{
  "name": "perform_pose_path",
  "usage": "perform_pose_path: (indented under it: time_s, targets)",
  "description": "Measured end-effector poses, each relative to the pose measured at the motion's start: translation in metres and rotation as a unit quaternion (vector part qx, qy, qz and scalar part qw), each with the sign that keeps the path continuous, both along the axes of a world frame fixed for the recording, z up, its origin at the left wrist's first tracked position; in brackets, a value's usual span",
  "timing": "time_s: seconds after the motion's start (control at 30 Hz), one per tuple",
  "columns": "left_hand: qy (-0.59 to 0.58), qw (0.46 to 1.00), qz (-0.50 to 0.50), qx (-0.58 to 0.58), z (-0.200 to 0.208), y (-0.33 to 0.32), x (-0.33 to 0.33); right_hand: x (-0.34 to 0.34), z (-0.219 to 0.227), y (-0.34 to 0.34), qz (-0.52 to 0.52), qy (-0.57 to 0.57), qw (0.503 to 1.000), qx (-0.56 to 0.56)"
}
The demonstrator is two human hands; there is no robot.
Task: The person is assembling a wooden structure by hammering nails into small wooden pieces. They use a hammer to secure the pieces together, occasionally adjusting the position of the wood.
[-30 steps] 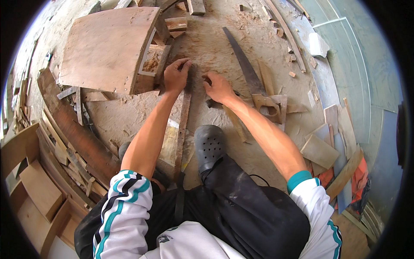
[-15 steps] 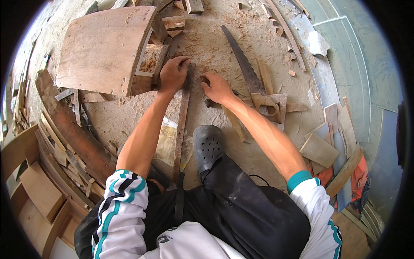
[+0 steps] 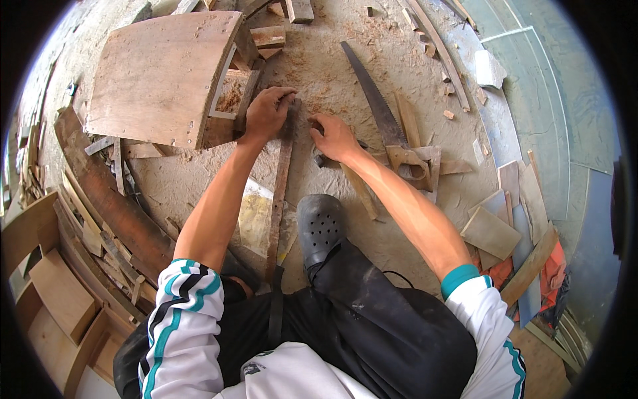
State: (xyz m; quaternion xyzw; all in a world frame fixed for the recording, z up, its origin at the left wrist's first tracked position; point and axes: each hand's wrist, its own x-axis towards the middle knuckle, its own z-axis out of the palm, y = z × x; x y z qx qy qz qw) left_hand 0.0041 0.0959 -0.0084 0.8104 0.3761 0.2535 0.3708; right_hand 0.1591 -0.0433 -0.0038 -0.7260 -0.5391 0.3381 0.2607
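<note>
A long, narrow, dark wooden strip (image 3: 280, 176) lies on the floor between my legs, pointing away from me. My left hand (image 3: 267, 114) is closed at its far end, fingers bent together over or beside the wood; what they pinch, if anything, is hidden. Just to the right, my right hand (image 3: 333, 138) hovers with thumb and fingers curled in a pinch, apart from the strip. Anything in that pinch is too small to make out. Under my right wrist lies a dark tool-like piece (image 3: 323, 160), partly covered. A handsaw (image 3: 375, 100) with a wooden handle rests beyond my right forearm.
A curved plywood-topped box (image 3: 163, 80) stands at the far left, close to my left hand. Wood scraps (image 3: 492, 233) are heaped at right, and more boards (image 3: 63, 292) at left. Glass-like sheets (image 3: 541, 86) lie far right. My grey clog (image 3: 321, 223) is beside the strip.
Both hands keep nearly the same place and finger pose. My left forearm has shifted very slightly to the left. The strip and saw have not visibly moved.
</note>
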Motion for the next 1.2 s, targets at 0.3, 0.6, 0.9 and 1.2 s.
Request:
perform_pose_path:
  time_s: [0.3, 0.6, 0.9, 1.2]
  targets:
    - [0.015, 0.998, 0.007, -0.068, -0.003, 0.005, 0.001, 0.001, 0.009, -0.002, -0.015, 0.011, 1.000, -0.012]
    - [0.034, 0.995, -0.006, -0.092, -0.002, 0.008, -0.002, 0.004, 0.045, -0.035, -0.088, -0.030, 0.991, 0.100]
    - [0.044, 0.997, -0.012, -0.059, -0.003, 0.008, -0.005, 0.013, 0.079, -0.096, -0.006, -0.235, 0.937, -0.260]
    - [0.061, 0.996, -0.026, -0.064, 0.001, 0.011, -0.003, 0.002, 0.061, -0.107, 0.025, -0.195, 0.950, -0.241]
